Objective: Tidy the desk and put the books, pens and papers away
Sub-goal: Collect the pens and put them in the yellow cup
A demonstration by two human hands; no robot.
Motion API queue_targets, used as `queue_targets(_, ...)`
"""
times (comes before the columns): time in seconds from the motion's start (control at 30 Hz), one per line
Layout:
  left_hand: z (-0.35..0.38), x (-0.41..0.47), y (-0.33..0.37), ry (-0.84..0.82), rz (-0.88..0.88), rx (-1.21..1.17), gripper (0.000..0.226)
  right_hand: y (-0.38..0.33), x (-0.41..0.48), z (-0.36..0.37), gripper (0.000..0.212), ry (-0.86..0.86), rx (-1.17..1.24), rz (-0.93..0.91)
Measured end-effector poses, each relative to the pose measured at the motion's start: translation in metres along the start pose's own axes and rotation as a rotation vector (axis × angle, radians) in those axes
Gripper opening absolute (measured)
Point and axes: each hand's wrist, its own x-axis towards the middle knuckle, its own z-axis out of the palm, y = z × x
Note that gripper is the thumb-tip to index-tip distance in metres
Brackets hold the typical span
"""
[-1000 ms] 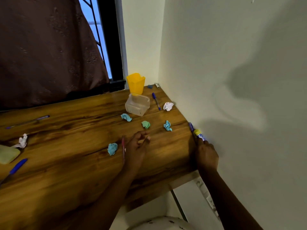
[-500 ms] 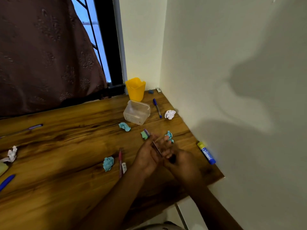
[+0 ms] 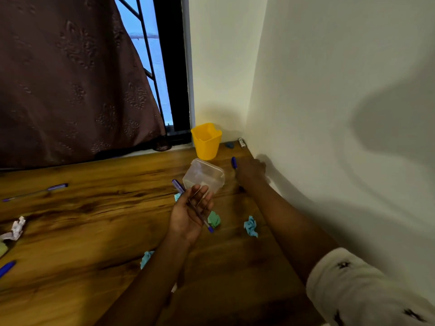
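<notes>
**A:** What could go wrong from here?

**B:** The purple pen [image 3: 179, 186] lies slack across the upturned left hand [image 3: 191, 214], with the fingers only loosely curled round it. A tilt of the palm could roll it onto the bench [image 3: 94, 231]. The right hand [image 3: 250, 171], at two o'clock from the left, reaches for the blue pen [image 3: 233, 162] beside the wall [image 3: 329, 114]. Its forearm could knock the clear box [image 3: 204, 176].

**A:** Is the right hand gripping?

**B:** I cannot tell. It's palm down with the arm stretched out, and its fingers are hidden. The yellow cup [image 3: 206, 141] stands upright at twelve o'clock, beyond the box.
</notes>
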Motion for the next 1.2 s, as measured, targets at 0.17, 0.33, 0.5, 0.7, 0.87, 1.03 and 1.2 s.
queue_targets(0.17,-0.009,0.010,0.007,0.007,0.037,0.014,0.028,0.001,0.021,0.021,0.024,-0.006,0.109,0.106)
queue_targets(0.33,-0.018,0.005,0.010,0.001,0.020,0.050,0.033,0.008,0.009,-0.012,0.022,-0.028,0.271,0.123)
queue_targets(0.5,-0.024,-0.010,0.007,-0.036,-0.069,0.059,0.035,-0.011,-0.072,-0.054,0.014,-0.074,0.520,-0.117)
queue_targets(0.7,-0.034,-0.035,0.009,-0.059,-0.056,0.052,0.027,-0.066,-0.163,-0.041,0.015,-0.221,0.491,-0.343)
queue_targets(0.87,-0.070,-0.065,0.039,0.001,0.020,-0.064,0.028,-0.081,-0.201,-0.025,0.013,-0.104,0.680,-0.236)
queue_targets(1.03,-0.131,-0.096,0.075,0.095,0.126,-0.039,0.026,-0.096,-0.248,0.011,0.009,-0.192,0.500,-0.149)
queue_targets(1.2,-0.167,-0.123,0.082,0.095,0.074,-0.035,0.025,-0.135,-0.290,0.053,0.043,-0.006,0.212,-0.039)
